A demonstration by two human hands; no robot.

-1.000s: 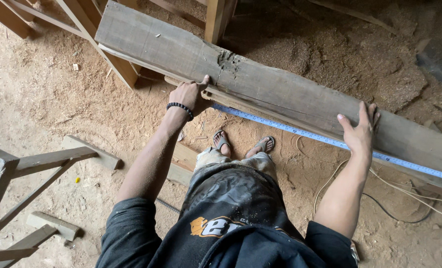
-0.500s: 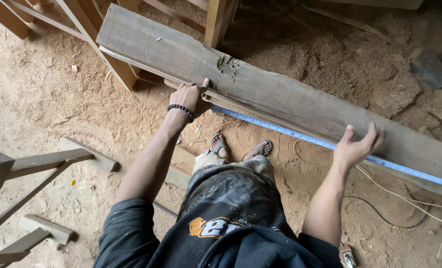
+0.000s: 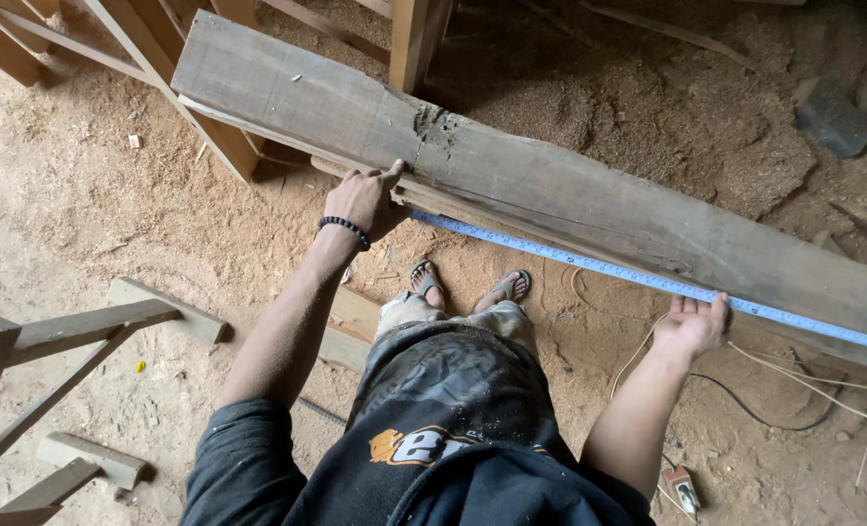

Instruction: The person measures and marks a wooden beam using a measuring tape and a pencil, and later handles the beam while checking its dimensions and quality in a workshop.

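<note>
Over a sawdust floor point(image 3: 112, 224), the left hand point(image 3: 363, 200) pinned the tape measure point(image 3: 648, 281) against the plank point(image 3: 511, 185); the right hand point(image 3: 692, 326) cupped it loosely, fingers apart.

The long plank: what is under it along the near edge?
A blue tape measure runs beneath the plank, with both feet on sawdust floor. Its supports are hidden.

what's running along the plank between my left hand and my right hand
In the head view, a blue tape measure stretches along the plank's near edge from the left hand to the right hand. Nothing else lies on that stretch.
</note>
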